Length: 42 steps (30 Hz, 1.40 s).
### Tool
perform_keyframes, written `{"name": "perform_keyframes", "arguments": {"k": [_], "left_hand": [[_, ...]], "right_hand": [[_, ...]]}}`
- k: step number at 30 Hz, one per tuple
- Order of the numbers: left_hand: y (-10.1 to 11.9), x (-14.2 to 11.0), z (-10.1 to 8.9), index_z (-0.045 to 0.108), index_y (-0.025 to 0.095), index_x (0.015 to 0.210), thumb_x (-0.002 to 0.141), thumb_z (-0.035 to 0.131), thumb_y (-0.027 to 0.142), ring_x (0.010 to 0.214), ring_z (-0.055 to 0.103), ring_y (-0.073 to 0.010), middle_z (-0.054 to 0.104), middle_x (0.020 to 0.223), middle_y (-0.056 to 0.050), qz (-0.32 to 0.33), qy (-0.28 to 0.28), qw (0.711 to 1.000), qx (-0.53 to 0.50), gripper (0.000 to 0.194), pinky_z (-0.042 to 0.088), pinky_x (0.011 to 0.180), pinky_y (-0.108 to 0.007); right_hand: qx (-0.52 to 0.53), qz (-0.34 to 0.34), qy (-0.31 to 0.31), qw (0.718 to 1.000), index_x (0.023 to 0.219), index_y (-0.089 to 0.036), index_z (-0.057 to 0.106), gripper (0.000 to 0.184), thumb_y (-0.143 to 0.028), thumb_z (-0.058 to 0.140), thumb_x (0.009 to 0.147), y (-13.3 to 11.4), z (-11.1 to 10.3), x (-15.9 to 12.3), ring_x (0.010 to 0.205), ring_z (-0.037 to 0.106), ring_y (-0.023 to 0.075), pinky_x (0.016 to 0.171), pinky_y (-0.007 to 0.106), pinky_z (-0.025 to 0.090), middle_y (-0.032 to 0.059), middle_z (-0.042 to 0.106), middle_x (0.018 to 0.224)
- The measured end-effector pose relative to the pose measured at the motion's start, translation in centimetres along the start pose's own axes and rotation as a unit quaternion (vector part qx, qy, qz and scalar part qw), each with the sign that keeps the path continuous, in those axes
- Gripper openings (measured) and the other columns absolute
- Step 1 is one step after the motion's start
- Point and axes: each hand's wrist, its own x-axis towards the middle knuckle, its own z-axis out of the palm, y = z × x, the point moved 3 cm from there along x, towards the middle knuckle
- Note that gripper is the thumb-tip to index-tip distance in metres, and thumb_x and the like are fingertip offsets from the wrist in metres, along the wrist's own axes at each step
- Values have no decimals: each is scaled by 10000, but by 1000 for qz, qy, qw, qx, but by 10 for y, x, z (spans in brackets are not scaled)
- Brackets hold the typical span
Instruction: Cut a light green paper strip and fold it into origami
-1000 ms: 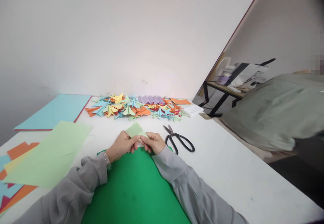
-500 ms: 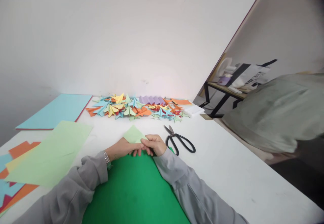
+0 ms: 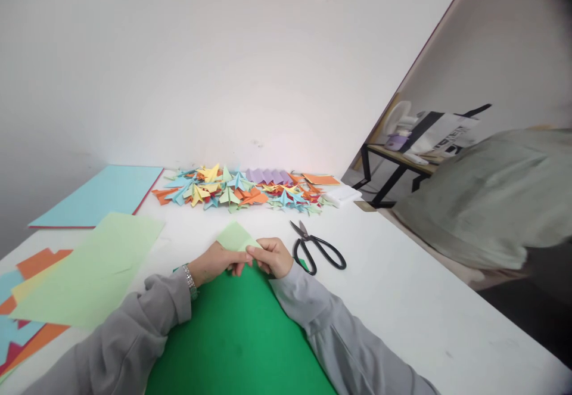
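A small light green square of paper (image 3: pixel 235 236) is held up between both hands, one corner pointing away from me. My left hand (image 3: pixel 218 262) pinches its lower left edge, with the thumb lying across the front. On the other side my right hand (image 3: pixel 272 257) grips the lower right corner, its thumb tip close to the left thumb. Part of the paper's near edge is hidden by the fingers. Below both hands lies a large green sheet or mat (image 3: pixel 241 335). Black-handled scissors (image 3: pixel 308 240) rest on the table, blades apart, just right of my right hand.
Folded paper shapes (image 3: pixel 232 189) in several colours lie in a row along the wall. At left are a light blue sheet (image 3: pixel 98 195), a large light green sheet (image 3: pixel 89 270) and coloured scraps (image 3: pixel 40 264). A person in a grey-green top (image 3: pixel 482 198) is at the right.
The thumbs have shifted slightly along the near edge of the small light green paper. Both hands keep their hold, and the surrounding things stay in place.
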Motion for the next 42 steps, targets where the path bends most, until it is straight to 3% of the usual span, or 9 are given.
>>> {"name": "perform_keyframes", "arguments": {"k": [8, 14, 26, 36, 42], "left_hand": [[0, 0, -3, 532, 123, 536, 670, 546, 317, 324, 395, -64, 461, 348, 34, 1, 19, 999, -43, 236, 243, 350, -185], [-7, 2, -7, 554, 119, 534, 657, 568, 277, 295, 362, -62, 428, 312, 46, 16, 22, 998, -55, 201, 257, 355, -193], [-7, 3, -5, 559, 112, 533, 656, 570, 296, 299, 319, -51, 389, 310, 55, 24, 48, 998, -40, 222, 250, 360, -195], [2, 2, -2, 512, 120, 571, 528, 640, 200, 370, 327, -32, 461, 436, 52, -26, 75, 988, -135, 156, 189, 364, -181], [2, 1, -4, 472, 125, 475, 576, 621, 249, 311, 246, -23, 373, 337, 69, -1, 83, 988, -128, 218, 156, 359, -198]], "right_hand": [[20, 1, 44, 999, 394, -165, 441, 421, -484, 640, 583, 8, -7, 4, 217, 244, 32, 263, 195, 132, -78, 334, 243], [5, -9, -51, 999, 603, -123, 573, 315, -428, 591, 681, 4, 1, 1, 274, 369, 42, 297, 173, 253, -49, 490, 370], [11, 8, -17, 1000, 552, -128, 566, 327, -443, 638, 601, 3, 0, 2, 247, 272, 30, 278, 195, 145, -74, 406, 310], [38, 25, 18, 999, 438, -146, 506, 338, -408, 703, 522, 7, 0, 4, 227, 263, 29, 263, 193, 123, -76, 391, 285], [70, 32, 62, 995, 368, -164, 427, 446, -499, 686, 511, 10, -2, 6, 205, 232, 26, 256, 188, 106, -82, 329, 224]]}}
